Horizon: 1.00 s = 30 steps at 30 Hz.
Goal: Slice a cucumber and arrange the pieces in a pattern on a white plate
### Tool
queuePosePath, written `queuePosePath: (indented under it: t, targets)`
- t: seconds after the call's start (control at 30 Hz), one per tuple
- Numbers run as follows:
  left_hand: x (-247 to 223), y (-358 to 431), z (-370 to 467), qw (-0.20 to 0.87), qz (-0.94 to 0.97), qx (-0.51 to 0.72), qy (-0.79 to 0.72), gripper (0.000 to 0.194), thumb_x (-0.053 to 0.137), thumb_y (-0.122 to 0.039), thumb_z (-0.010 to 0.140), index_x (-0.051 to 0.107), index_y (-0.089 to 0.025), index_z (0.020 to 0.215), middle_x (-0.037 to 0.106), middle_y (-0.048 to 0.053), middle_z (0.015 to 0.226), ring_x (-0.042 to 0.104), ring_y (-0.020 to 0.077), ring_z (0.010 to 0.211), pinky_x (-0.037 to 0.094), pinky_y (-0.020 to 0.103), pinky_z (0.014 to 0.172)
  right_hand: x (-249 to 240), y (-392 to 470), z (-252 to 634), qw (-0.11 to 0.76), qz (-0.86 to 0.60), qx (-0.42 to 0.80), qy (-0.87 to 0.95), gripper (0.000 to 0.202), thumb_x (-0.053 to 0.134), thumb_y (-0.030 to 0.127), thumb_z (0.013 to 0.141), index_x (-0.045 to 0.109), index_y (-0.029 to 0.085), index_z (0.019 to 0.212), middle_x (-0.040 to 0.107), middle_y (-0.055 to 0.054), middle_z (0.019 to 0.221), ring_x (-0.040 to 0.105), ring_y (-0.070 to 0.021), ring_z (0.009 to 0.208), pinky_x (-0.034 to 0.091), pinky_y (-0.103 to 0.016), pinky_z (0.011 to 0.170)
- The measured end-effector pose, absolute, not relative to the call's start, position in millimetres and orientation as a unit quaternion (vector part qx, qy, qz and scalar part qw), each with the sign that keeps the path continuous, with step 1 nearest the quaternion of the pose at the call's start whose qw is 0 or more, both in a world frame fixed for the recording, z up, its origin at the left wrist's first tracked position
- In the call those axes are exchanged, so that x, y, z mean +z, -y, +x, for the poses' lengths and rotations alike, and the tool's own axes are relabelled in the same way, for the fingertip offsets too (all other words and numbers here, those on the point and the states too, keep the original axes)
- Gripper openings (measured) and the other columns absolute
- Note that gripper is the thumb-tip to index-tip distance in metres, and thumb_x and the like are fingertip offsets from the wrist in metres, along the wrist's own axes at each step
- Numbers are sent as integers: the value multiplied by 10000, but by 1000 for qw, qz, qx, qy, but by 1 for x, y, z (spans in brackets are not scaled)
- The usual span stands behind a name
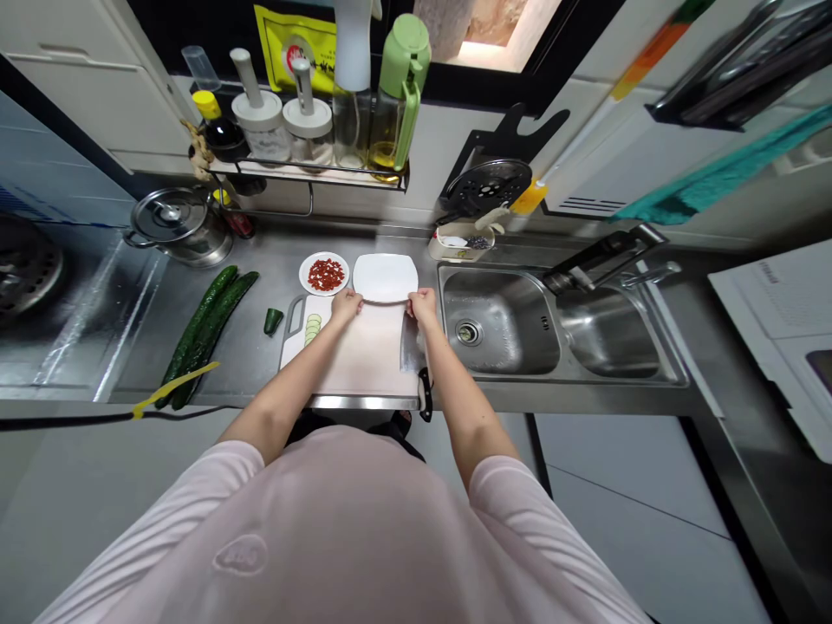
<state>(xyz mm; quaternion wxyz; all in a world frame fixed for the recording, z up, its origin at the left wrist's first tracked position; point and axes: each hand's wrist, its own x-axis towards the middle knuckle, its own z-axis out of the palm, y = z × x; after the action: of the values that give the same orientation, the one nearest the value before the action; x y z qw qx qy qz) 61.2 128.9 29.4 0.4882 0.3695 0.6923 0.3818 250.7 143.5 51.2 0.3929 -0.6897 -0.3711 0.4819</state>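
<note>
A white, rounded rectangular plate (386,277) lies at the far edge of the cutting board (364,351). My left hand (347,304) is closed on its near left corner, and my right hand (422,305) grips the near right corner. Cucumber slices (313,328) form a short row on the board's left part, partly behind my left forearm. Left of the board sits a cut cucumber end (273,321). A round white dish (324,274) of chopped red pieces stands beside the plate. Along the board's right side is a knife with a black handle (425,394).
Whole cucumbers (211,329) lie to the left, near a lidded steel pot (178,225). A double sink (500,321) is on the right. Above the counter's back runs a rack (305,176) with jars and bottles. A utensil holder (461,243) stands behind the sink.
</note>
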Motion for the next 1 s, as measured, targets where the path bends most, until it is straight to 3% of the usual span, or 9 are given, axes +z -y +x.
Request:
queuePosePath:
  t: [0.17,0.43,1.0]
  targets:
    - [57,-102,54,498,373,421,-661,133,534,-281,684,472,-174,732,566,-23,595,457,53,446,328,169,440,69,-117,249,467,-637,516,331,214,473,213,714,317,246,858,445,139,463,382,-64,323,253,-128,321]
    - [83,-26,33,498,389,427,-647,195,566,-337,681,449,-190,734,544,-38,578,462,65,444,335,176,418,78,-44,240,480,-596,555,327,298,556,314,676,322,250,848,456,145,456,376,-58,311,262,-133,309]
    - [61,63,20,520,346,411,-664,289,585,-432,660,422,-209,746,450,-79,543,448,57,430,336,176,418,47,37,229,466,-559,608,316,357,606,354,688,316,254,869,445,156,460,349,-58,319,270,-139,315]
